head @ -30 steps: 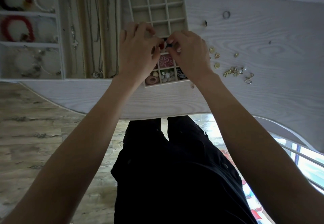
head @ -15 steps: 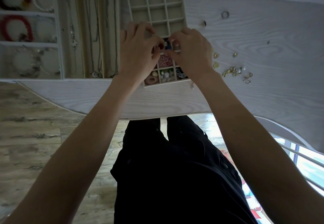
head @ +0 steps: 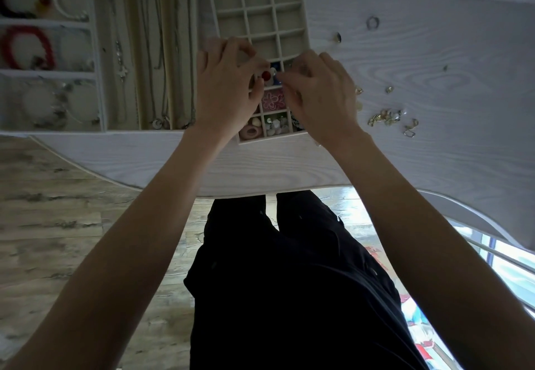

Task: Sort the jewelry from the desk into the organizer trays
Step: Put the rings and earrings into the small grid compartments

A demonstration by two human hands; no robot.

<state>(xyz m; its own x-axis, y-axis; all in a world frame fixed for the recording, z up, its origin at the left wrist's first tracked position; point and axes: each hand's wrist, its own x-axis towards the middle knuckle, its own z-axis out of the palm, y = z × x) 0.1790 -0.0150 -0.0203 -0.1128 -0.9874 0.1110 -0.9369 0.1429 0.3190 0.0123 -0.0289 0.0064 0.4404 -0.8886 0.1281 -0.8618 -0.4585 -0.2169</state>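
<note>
At centre frame, the left hand (head: 224, 88) and right hand (head: 317, 94) are both pinching a small red-and-white earring (head: 267, 75) over the grid tray (head: 301, 19). It is looking light, rigid and slippery, so fingertips are probably gripping best at its edges.

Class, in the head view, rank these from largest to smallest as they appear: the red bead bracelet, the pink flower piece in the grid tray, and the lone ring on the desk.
1. Red bead bracelet, clearly largest.
2. Pink flower piece.
3. Lone ring, smallest, though it lies farther from the camera, so its true size against the flower is unsure.
</note>
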